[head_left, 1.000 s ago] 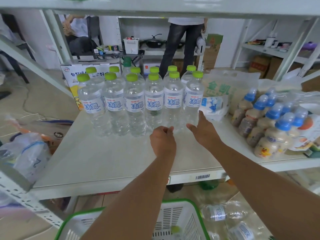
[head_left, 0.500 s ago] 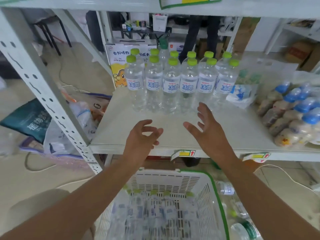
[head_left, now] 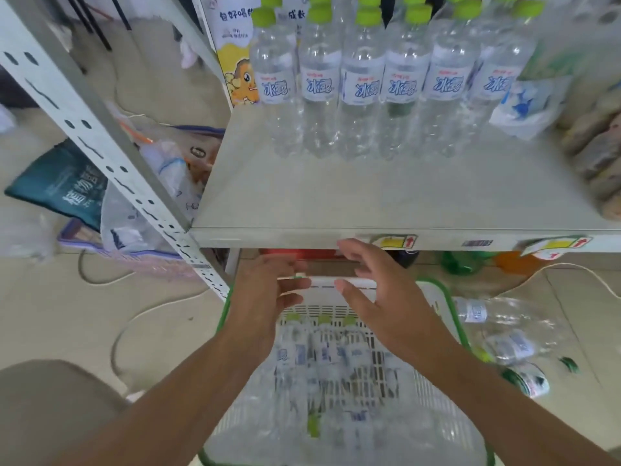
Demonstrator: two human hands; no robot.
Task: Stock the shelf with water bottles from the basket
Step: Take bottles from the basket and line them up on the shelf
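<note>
A: You are holding your left hand (head_left: 268, 290) and right hand (head_left: 379, 297) side by side over the far end of the basket (head_left: 322, 309), just below the front edge of the shelf (head_left: 336, 200).

B: And neither grip is holding anything. Your fingers are spreading loosely, palms facing each other, and no bottle is touching them.

A: The water bottles in the basket (head_left: 322, 358) are lying under your wrists, blurred, with green caps pointing toward the basket's far wall.

B: Up on the shelf, you are looking at a row of upright bottles (head_left: 363, 82) with green caps and blue-lettered labels, standing shoulder to shoulder toward the back. More caps are showing behind them.

A: A carton with a cartoon figure (head_left: 235, 62) is standing just to the left of that row, and a blue-and-white packet (head_left: 524, 102) is leaning just to the right.

B: On the floor to your right, loose bottles (head_left: 504, 314) are lying on their sides beside the basket's green rim.

A: The front half of the shelf is lying bare between the row and your hands.
</note>
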